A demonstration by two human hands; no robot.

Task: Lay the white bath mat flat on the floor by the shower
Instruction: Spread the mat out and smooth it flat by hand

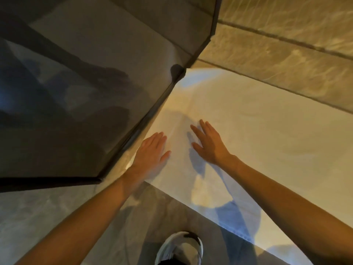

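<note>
The white bath mat (257, 134) lies spread on the floor, running from the shower's glass corner toward the lower right. My left hand (152, 150) rests palm down on the mat's left part, close to the glass, fingers straight. My right hand (208, 143) lies flat on the mat just to the right of it, fingers spread. A faint crease runs up the mat between the two hands. Neither hand holds anything.
The dark glass shower enclosure (76, 92) with its black frame stands at left, its corner touching the mat's far end. A beige tiled wall (286, 44) borders the mat on the far side. Grey floor tiles (47, 211) and my shoe (179, 247) lie below.
</note>
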